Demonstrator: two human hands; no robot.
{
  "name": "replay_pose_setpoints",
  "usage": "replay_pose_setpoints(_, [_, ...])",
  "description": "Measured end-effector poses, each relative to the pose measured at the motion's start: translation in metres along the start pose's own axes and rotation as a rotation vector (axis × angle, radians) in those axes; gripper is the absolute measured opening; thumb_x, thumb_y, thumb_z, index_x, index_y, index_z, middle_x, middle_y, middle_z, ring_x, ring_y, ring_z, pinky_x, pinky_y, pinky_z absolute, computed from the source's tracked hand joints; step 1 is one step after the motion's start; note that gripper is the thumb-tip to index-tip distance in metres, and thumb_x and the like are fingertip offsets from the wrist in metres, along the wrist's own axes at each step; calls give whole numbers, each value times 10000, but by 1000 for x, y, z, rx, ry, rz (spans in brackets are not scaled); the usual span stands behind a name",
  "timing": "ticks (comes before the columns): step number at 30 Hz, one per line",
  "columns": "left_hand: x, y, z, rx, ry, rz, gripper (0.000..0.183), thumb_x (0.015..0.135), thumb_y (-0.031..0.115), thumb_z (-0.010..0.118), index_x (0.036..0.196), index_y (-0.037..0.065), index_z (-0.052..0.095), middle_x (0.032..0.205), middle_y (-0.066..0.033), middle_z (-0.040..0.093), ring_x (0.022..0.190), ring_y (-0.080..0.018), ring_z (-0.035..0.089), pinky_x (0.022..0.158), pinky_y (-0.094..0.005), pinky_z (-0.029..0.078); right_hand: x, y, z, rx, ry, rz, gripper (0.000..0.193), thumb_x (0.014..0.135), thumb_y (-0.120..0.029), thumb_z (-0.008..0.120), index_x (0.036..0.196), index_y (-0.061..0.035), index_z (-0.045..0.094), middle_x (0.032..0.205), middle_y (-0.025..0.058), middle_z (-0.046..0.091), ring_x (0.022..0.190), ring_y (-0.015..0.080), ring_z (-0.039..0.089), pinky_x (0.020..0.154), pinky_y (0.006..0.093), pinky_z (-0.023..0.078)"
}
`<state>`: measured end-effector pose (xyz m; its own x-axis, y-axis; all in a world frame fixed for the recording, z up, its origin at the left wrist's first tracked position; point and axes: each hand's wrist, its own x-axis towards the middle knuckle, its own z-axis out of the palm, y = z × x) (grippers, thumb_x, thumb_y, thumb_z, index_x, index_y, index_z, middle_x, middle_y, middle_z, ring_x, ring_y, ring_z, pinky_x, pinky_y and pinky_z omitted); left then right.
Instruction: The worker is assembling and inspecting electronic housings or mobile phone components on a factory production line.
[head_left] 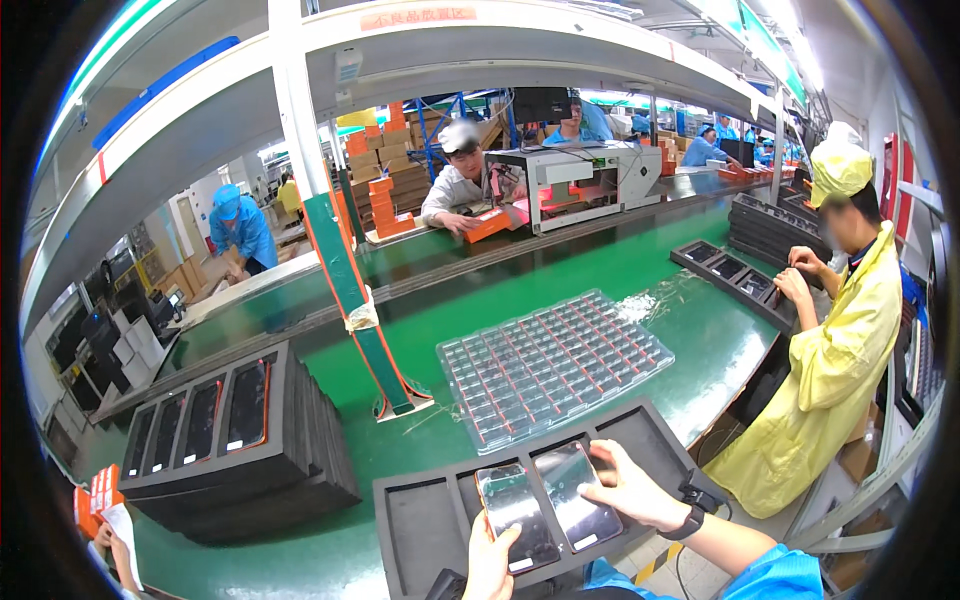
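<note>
A black foam tray [418,535] with several compartments lies in front of me. My left hand [490,560] grips a smartphone [512,500] with an orange-red edge, its thumb flat on the dark screen. This phone is over one of the middle compartments; whether it rests on the foam I cannot tell. Close beside it, my right hand [640,490] has its thumb on the screen of a second smartphone [570,480] and its fingers at the right edge. Both phones face up with a small white label at the lower end. The outer compartments hold nothing.
Beyond the tray lies a clear plastic blister tray [550,365] with thin red strips. Stacked black foam trays [240,490] holding phones stand at left. A green post [350,290] rises from the bench. At right, a person in yellow [840,340] works at another foam tray [735,280].
</note>
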<state>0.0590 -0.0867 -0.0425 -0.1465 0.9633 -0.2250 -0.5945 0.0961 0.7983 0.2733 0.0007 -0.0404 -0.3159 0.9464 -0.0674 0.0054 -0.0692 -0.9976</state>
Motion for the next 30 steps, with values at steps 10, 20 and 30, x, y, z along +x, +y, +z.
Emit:
replay_pose_setpoints(10, [-1, -2, -2, -14, 64, 26, 305, 1009, 77, 520, 1309, 26, 545, 1187, -73, 655, 1063, -166, 638, 896, -288, 529, -14, -10, 38, 671, 75, -7, 437, 886, 15, 652, 1307, 23, 535, 1200, 89, 656, 1056, 174, 652, 967, 335, 514])
replay_pose_setpoints(20, [2, 4, 3, 30, 60, -39, 344, 984, 142, 635, 1299, 40, 540, 1173, -45, 647, 1072, -140, 617, 912, -292, 515, -12, 27, 101, 284, 144, -130, 609, 904, -30, 609, 1476, -11, 399, 1419, 110, 461, 1335, 215, 431, 1147, 358, 322])
replay_pose_setpoints(30, [1, 23, 16, 363, -135, 348, 638, 838, 42, 777, 1383, 21, 447, 1238, -111, 644, 1116, -218, 633, 975, -325, 506, -29, 11, 86, 521, 236, -212, 513, 1077, -337, 446, 1471, -9, 410, 1469, 151, 486, 1344, 247, 473, 1120, 372, 369])
